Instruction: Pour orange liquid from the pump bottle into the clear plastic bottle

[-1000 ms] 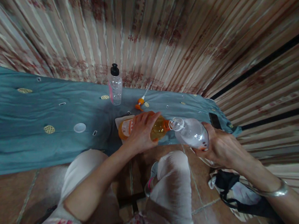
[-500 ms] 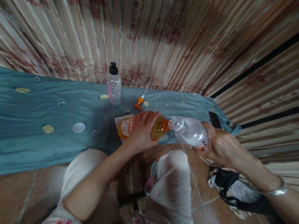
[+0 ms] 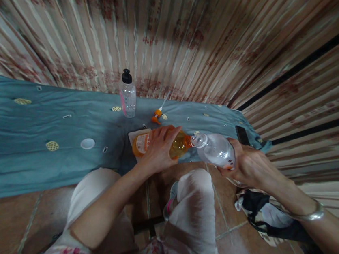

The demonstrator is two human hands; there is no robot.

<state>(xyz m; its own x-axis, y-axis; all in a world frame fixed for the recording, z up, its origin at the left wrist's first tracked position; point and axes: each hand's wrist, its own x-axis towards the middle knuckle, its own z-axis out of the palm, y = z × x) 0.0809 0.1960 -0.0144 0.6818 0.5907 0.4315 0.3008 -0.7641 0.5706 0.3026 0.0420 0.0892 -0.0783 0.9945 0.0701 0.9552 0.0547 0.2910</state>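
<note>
My left hand (image 3: 159, 151) is wrapped round an orange bottle (image 3: 180, 144) with a white label, above a pale folded cloth or paper (image 3: 133, 137). Its neck points right and meets the mouth of a clear plastic bottle (image 3: 216, 149). That clear bottle is tilted, its mouth toward the left, with my right hand (image 3: 244, 161) closed around its lower end. Whether liquid passes between the two mouths cannot be made out. Behind them, an orange pump head (image 3: 157, 115) with a thin clear tube lies loose on the teal sheet (image 3: 107, 121).
A transparent bottle with a black cap (image 3: 128, 97) stands upright at the back. To the left lies a white round lid (image 3: 87, 143). A dark phone (image 3: 242, 135) rests near the right end. Pleated curtains (image 3: 159, 34) border the back; a dark bag (image 3: 268, 213) sits on the floor.
The whole view has shifted very slightly. Both hands keep their holds, and the two bottles stay mouth to mouth.
</note>
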